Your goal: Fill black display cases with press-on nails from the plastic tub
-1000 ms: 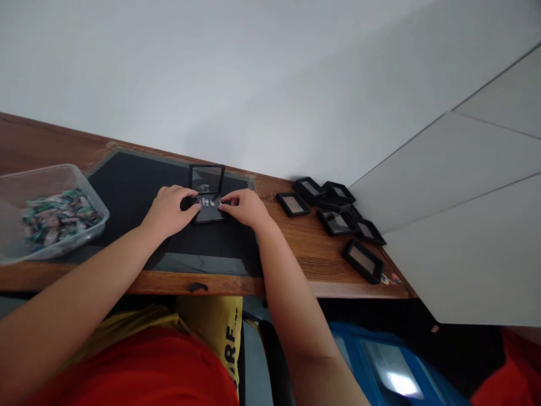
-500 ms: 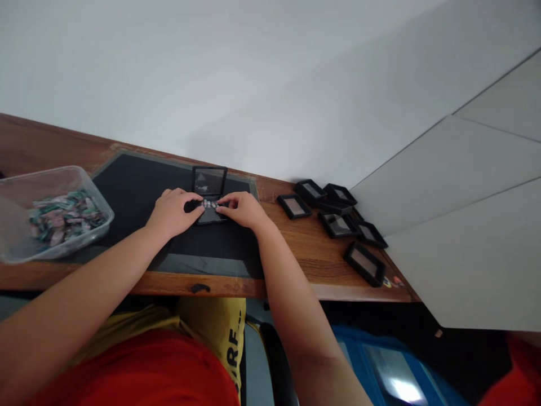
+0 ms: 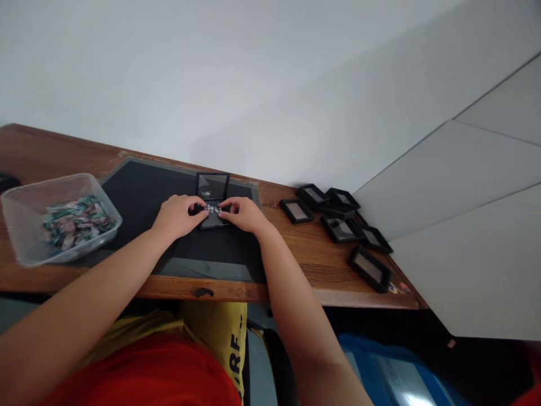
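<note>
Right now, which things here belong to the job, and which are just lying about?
Job, it seems:
- open black case
- small pieces in it
- clear tub
- dark mat
- probably the black cases

Lying about:
- stickers
- dark object, far left

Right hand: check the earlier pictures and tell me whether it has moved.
Yes, slightly. Against the open black case, the fingertips of the right hand have shifted left, from near its right edge further inward.

wooden table [image 3: 313, 248] | dark mat [image 3: 139, 194], centre | clear tub [image 3: 46, 187], left | black frames [image 3: 296, 211], some overlapping, right
</note>
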The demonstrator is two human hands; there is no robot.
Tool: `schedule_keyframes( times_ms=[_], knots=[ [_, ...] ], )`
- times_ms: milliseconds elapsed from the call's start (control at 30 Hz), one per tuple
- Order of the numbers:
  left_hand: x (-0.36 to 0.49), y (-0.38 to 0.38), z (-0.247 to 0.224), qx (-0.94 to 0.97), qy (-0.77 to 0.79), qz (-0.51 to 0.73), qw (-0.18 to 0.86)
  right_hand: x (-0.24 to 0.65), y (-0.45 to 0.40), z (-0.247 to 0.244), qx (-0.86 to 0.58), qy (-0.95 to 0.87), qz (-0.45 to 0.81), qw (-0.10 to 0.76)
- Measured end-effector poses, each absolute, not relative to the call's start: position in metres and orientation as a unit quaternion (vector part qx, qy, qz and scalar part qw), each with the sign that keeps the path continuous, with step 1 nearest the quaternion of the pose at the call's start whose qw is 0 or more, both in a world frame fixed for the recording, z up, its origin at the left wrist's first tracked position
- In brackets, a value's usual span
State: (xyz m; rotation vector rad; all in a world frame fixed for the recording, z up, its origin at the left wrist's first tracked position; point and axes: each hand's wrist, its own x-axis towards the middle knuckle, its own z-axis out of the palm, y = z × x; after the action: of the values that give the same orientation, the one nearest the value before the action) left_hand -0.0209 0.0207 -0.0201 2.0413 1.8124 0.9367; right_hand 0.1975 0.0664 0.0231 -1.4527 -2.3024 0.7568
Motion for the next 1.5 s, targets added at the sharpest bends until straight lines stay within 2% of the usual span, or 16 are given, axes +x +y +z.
schedule_keyframes(
  times_ms=[433, 1000, 1500],
  knots=[
    [-0.0240, 0.0207, -0.0214, 0.693, 0.620, 0.339, 0.141, 0.1982, 0.0680, 0.0237, -0.495, -0.808, 0.251, 0.198],
    [-0.0222, 0.0202, -0.0168, 0.700, 0.626, 0.306, 0.158, 0.1995, 0.0683, 0.0215, -0.503, -0.808, 0.261, 0.162],
    [-0.0220, 0.0203, -0.0188, 0.699, 0.614, 0.332, 0.156, 0.2042, 0.0704, 0.0219, -0.503, -0.801, 0.271, 0.178]
  ],
)
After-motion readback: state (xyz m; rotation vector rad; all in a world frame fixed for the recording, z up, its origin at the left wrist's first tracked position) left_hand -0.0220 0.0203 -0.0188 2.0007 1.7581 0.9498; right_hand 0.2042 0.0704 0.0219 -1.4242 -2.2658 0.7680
